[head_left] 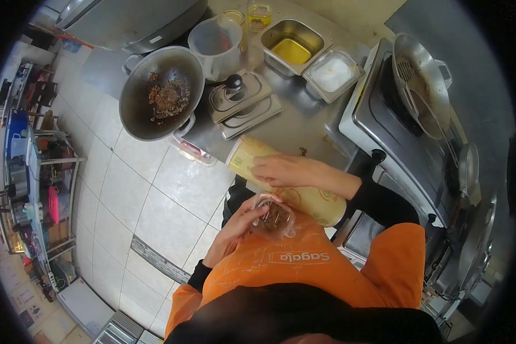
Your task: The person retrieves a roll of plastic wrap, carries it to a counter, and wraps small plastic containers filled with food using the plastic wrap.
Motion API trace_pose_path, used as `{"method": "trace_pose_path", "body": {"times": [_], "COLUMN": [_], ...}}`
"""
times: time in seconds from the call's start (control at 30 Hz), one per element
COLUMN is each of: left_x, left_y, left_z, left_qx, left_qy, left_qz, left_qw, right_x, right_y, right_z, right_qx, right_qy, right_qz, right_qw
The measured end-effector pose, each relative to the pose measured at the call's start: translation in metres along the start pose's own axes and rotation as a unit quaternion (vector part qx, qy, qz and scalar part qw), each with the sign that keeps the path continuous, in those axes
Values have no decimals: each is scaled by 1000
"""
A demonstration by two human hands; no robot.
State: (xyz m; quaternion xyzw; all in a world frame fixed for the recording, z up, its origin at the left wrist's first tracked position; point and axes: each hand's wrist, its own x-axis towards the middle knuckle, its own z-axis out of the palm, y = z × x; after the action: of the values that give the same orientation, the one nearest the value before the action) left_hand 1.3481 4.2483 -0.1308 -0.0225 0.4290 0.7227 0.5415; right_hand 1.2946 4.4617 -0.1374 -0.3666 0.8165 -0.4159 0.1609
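Observation:
My left hand [241, 224] is wrapped around a small clear plastic tub [274, 218] with brown contents, held close to the orange apron. The tub's surface is shiny, with what looks like clear film over it. A long yellow printed roll [320, 205], which looks like cling film, lies at a slant between my body and the counter edge. Over its upper part, my right hand [285, 171] grips with curled fingers; the fingertips are partly hidden. The two hands are close together, the left one lower.
On the steel counter [304, 123] are a wok with browned bits [180, 123], metal lids [252, 117], a plastic jug [215, 49], a pan of yellow oil [295, 37] and a tub of white stuff [333, 71]. To the right is a stove [378, 114] holding a pan [421, 63].

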Motion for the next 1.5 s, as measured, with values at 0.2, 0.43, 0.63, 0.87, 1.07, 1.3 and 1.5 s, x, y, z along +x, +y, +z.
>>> {"method": "trace_pose_path", "body": {"times": [0.2, 0.43, 0.63, 0.87, 1.07, 1.3, 1.5], "left_x": [-1, -4, -5, -6, -4, 1, 6], "left_y": [-2, -7, -9, -17, -9, -5, -10], "left_z": [9, 8, 8, 5, 9, 8, 3], "left_qx": [-114, -114, -122, -136, -100, -25, -28], "left_qy": [64, 75, 42, 32, 34, 44, 70], "left_qz": [2, -8, 12, 25, 53, 76, 61], "left_qw": [991, 991, 992, 990, 993, 996, 995], "right_x": [-7, -11, -8, -6, -1, 18, 25], "right_y": [-1, 20, 23, 18, -20, -6, -9], "right_z": [-5, 4, 11, 3, -33, -23, -25], "right_qx": [47, 136, 339, 563, 154, 182, 206], "right_qy": [55, 113, 179, 143, 47, -61, -48], "right_qz": [27, 53, 90, 211, 102, 38, 64], "right_qw": [997, 983, 919, 786, 982, 981, 975]}}
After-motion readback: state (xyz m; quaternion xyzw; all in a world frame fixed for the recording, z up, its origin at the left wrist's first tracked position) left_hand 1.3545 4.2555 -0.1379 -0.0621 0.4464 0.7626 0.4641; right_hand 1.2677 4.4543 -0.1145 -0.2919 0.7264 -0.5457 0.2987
